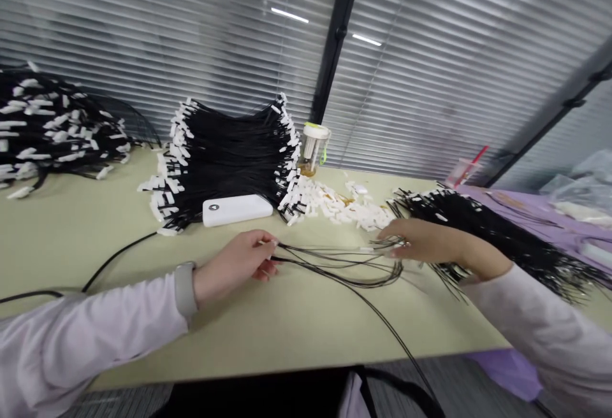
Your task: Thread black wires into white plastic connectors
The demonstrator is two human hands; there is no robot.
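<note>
My left hand [246, 255] is closed in a pinch on one end of a loose bunch of thin black wires [335, 271]. The wires spread out to the right just above the table and curve back near my right hand [411, 239]. That hand is bent downward, its fingers closed around the wires' other part; its fingertips are partly hidden. A small white connector [366, 250] shows among the wires, left of the right fingers. One longer strand hangs over the table's front edge. Behind the right hand lies a heap of small white connectors [344, 208].
A stack of black cables [234, 144] with white ends stands at the back, a white power bank [238, 209] before it. More cables [52, 125] lie far left. A lidded cup [314, 148] stands behind the connectors. Black wires [497, 233] lie right, beside purple material [540, 208].
</note>
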